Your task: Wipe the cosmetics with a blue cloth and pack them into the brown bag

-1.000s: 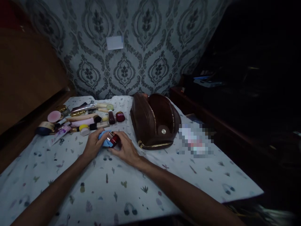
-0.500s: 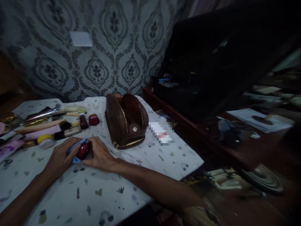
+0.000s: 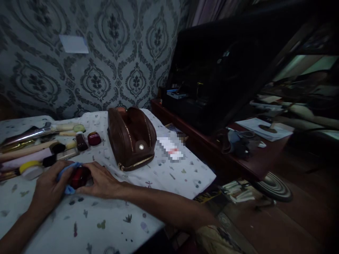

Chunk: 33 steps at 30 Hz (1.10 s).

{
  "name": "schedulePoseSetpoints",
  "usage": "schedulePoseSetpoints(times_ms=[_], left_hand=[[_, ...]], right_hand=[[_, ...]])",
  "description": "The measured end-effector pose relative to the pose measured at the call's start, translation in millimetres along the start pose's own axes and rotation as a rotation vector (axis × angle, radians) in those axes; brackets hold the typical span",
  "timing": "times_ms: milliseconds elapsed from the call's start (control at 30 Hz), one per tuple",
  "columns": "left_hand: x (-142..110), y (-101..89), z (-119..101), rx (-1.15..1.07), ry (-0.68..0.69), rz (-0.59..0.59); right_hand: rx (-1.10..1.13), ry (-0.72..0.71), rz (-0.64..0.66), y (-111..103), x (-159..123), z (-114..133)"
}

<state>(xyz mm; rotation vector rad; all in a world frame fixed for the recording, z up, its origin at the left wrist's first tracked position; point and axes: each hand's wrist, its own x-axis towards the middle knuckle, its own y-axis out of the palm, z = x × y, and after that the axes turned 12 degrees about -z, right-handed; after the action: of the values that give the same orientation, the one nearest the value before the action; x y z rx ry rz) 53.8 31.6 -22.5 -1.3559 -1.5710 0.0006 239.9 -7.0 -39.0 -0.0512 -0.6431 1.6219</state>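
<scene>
My left hand (image 3: pixel 50 183) is closed around a blue cloth (image 3: pixel 69 189), pressing it to a small glossy dark-red container (image 3: pixel 79 177). From the other side, the fingers of my right hand (image 3: pixel 102 180) grip the same container. Its exact kind is hidden by my fingers. Just behind my hands stands a brown cosmetic bag (image 3: pixel 119 150), unzipped at the top. Beside the bag sits a small dark-red jar (image 3: pixel 94 138). A yellow-lidded jar (image 3: pixel 31 170) lies near my left hand.
Makeup brushes (image 3: pixel 29 146), tubes and small bottles (image 3: pixel 81 141) lie at the left of the patterned white cloth (image 3: pixel 106 225). Right of the bag is a blurred-out white item (image 3: pixel 171 148). A large black screen (image 3: pixel 217 81) stands on a reddish-brown cabinet (image 3: pixel 238 160).
The view has swung right, so the bag and table appear further left. Both hands still hold the red container with the blue cloth against it.
</scene>
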Motion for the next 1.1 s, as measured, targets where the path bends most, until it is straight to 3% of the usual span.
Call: schedulePoseSetpoints(times_ms=[167,400,533,667,933,1033,1100], left_hand=[[2.0,1.1,13.8,-0.113,-0.243,0.179],[4.3,7.3,20.3,-0.041,-0.393,0.212],[3.2,3.5,4.7,-0.008,-0.337,0.277],[1.4,0.3,-6.9,0.097,-0.194,0.224],[-2.7,1.5,-8.8,0.234,0.124,0.081],[-2.7,0.1,-12.6,0.155,0.080,0.097],[-1.5,0.1,-12.1,0.019,-0.060,0.125]], right_hand=[[0.059,-0.027,-0.102,6.6,1.7,-9.6],[0.139,-0.007,-0.175,2.1,-0.7,-5.3],[0.100,0.009,-0.153,-0.3,-1.9,-2.6],[0.036,0.031,-0.127,-1.3,-2.9,-0.6],[-0.034,-0.028,-0.095,3.6,0.1,-5.2],[-0.027,-0.045,-0.134,8.2,1.9,-9.7],[0.003,-0.037,-0.173,10.5,3.1,-12.6]])
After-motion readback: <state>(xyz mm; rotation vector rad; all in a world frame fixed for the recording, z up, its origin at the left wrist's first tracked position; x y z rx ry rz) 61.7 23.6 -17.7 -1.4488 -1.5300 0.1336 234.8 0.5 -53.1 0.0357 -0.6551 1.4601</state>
